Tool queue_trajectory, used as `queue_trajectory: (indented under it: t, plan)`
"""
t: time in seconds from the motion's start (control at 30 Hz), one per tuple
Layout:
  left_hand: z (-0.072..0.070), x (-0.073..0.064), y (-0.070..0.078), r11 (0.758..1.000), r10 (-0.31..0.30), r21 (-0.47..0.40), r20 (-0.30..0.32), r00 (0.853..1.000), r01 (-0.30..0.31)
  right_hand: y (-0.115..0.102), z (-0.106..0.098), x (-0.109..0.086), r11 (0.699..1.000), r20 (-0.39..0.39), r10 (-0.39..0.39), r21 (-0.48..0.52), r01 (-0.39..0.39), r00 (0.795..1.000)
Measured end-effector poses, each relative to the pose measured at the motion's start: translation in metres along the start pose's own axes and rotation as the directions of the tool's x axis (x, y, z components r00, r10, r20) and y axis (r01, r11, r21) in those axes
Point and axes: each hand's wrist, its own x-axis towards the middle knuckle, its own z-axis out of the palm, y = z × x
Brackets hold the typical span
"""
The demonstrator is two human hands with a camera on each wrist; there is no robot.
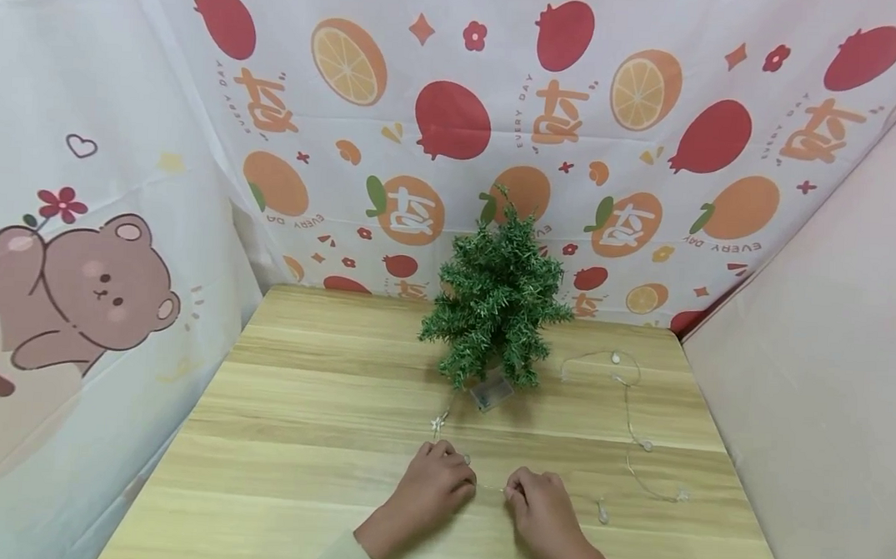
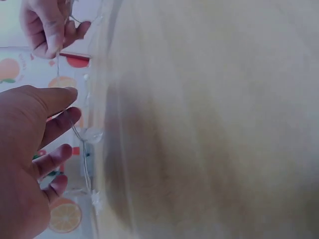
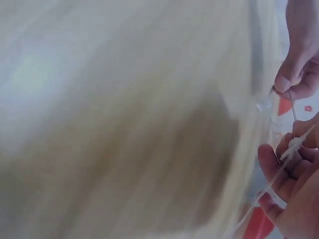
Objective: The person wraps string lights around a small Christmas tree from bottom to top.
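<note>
A: Head view: where does the light string lie?
B: The light string (image 1: 490, 487) runs crosswise between the left hand (image 1: 427, 483) and right hand (image 1: 546, 513), thumb and fingers of each pinching it. The green tree (image 1: 496, 294) stands straight beyond; the left hand looks slightly nearer the battery box (image 1: 491, 393) at its foot.
A: Left wrist?
B: The wire passes between left thumb and forefinger, with a clear bead (image 2: 92, 135) and a star (image 2: 96, 200) past them. The other fingers are spread.
A: Right wrist?
B: The left thumb pinches wire beside a bead; a white piece (image 3: 293, 148) sits at the right fingers. The frame edge cuts their tips.
A: Surface and room?
B: Wood-grain table (image 1: 298, 440), string trailing rightward, fruit-printed cloth (image 1: 473, 47) behind.
</note>
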Motion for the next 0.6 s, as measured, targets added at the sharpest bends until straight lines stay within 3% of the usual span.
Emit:
queue_trajectory:
  t: [0.13, 0.37, 0.6]
  plan:
    - [-0.007, 0.001, -0.006, 1.0, -0.017, -0.021, -0.02, 1.0, 0.017, -0.001, -0.013, 0.003, 0.998, 0.02, -0.002, 0.06, 0.001, 1.0]
    - [-0.023, -0.002, -0.018, 0.995, -0.068, -0.074, 0.045, 0.997, 0.071, -0.001, -0.03, 0.007, 0.989, 0.104, 0.035, 0.138, -0.05, 0.994]
    - [-0.027, -0.005, -0.032, 0.998, -0.058, -0.038, -0.001, 0.998, 0.058, 0.001, -0.046, 0.01, 0.991, 0.108, 0.018, 0.127, -0.032, 0.994]
